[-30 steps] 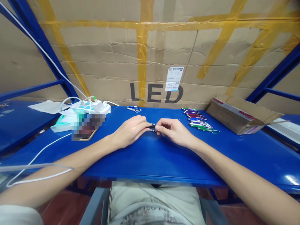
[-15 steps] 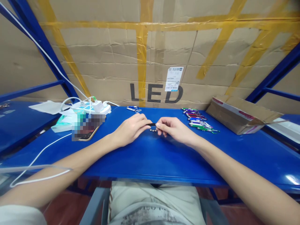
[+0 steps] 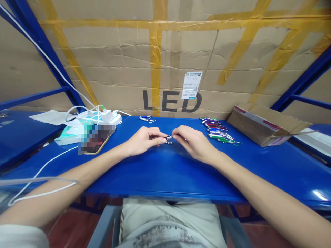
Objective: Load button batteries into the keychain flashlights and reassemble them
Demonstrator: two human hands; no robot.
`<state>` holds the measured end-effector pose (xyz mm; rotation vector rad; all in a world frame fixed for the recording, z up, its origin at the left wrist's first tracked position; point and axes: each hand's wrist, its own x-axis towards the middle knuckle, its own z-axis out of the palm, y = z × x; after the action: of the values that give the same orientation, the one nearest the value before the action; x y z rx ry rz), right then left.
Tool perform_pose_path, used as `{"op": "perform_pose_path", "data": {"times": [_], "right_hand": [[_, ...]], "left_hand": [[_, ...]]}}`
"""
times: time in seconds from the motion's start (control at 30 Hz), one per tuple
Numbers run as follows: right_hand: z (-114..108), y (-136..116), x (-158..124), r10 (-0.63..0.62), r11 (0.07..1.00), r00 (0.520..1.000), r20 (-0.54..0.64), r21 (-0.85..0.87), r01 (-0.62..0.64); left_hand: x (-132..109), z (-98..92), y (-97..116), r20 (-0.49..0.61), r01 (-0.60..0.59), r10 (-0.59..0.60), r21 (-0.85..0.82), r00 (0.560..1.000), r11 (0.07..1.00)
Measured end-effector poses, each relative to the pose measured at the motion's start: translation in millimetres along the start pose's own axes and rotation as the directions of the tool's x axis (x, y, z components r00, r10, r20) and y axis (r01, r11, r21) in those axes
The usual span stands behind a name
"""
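Between the fingertips of both hands is a slim black mini flashlight [image 3: 168, 137] with a silvery section showing toward the right. My left hand [image 3: 145, 140] pinches its left end with thumb and forefinger. At the other end, my right hand [image 3: 192, 140] is closed on it, its fingers bent over and partly hiding that end. Just beneath the fingertips, a few small round button cells [image 3: 169, 143] lie on the blue table [image 3: 160, 172]. To the right of my right hand lies a row of several coloured mini flashlights [image 3: 217, 131] with clips.
A blue mini flashlight [image 3: 147, 119] lies at the table's back. An open cardboard box [image 3: 261, 125] stands at right. On the left are a phone [image 3: 99, 146], a power strip [image 3: 113, 120], a teal-and-white packet [image 3: 68, 136] and white cables [image 3: 49, 156]. A large carton [image 3: 124, 69] forms the back.
My right hand has turned over, with its back now facing up, and the flashlight's silvery section has come into sight. My left thumb has shifted along the flashlight.
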<state>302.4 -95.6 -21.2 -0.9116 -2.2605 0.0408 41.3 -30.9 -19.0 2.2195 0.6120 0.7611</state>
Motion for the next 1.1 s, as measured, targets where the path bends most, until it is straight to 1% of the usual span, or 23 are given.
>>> {"op": "perform_pose_path", "data": {"times": [0.1, 0.27, 0.6, 0.67, 0.73, 0.8, 0.83, 0.9, 0.97, 1.1], "right_hand": [[1.8, -0.6, -0.8, 0.006, 1.0, 1.0, 0.011, 0.017, -0.006], [0.3, -3.1, 0.9, 0.045, 0.997, 0.999, 0.024, 0.057, -0.046], [3.8, -3.4, 3.4, 0.177, 0.971, 0.983, 0.056, 0.153, -0.183], [3.1, -2.3, 4.0, 0.135, 0.984, 0.99, 0.032, 0.116, -0.138], [0.3, -1.9, 4.5, 0.044, 0.999, 0.999, -0.009, 0.01, -0.044], [-3.2, -2.3, 4.6, -0.043, 0.991, 0.999, -0.022, -0.129, 0.04], [-4.6, -2.7, 4.4, -0.075, 0.979, 0.997, -0.009, -0.189, 0.072], [-5.4, -3.5, 3.8, -0.123, 0.957, 0.992, 0.038, -0.259, 0.129], [-2.8, -3.7, 2.7, -0.156, 0.953, 0.987, 0.049, -0.255, 0.163], [7.3, -2.8, 0.2, -0.172, 0.973, 0.984, -0.044, -0.163, 0.163]], "left_hand": [[-0.8, 0.2, 1.7, -0.02, -0.011, 0.012, 0.041, 1.0, 0.999], [-2.5, 0.8, 2.7, -0.036, -0.064, 0.069, 0.142, 0.997, 0.988], [-4.5, 0.6, 2.8, 0.012, -0.144, 0.147, 0.29, 0.989, 0.946], [-3.7, 1.0, 4.4, 0.0, -0.127, 0.133, 0.298, 0.991, 0.946], [-3.0, 2.5, 6.7, 0.002, -0.075, 0.077, 0.258, 0.997, 0.963], [-2.9, 4.9, 8.8, 0.064, -0.009, -0.002, 0.173, 0.998, 0.985], [-3.1, 6.2, 9.6, 0.104, 0.017, -0.03, 0.126, 0.994, 0.992], [-3.8, 8.5, 10.5, 0.147, 0.042, -0.049, 0.05, 0.988, 0.998], [-4.7, 9.6, 10.6, 0.126, 0.035, -0.04, 0.041, 0.991, 0.999], [-6.2, 8.5, 10.6, 0.083, 0.007, -0.018, 0.133, 0.996, 0.991]]}}
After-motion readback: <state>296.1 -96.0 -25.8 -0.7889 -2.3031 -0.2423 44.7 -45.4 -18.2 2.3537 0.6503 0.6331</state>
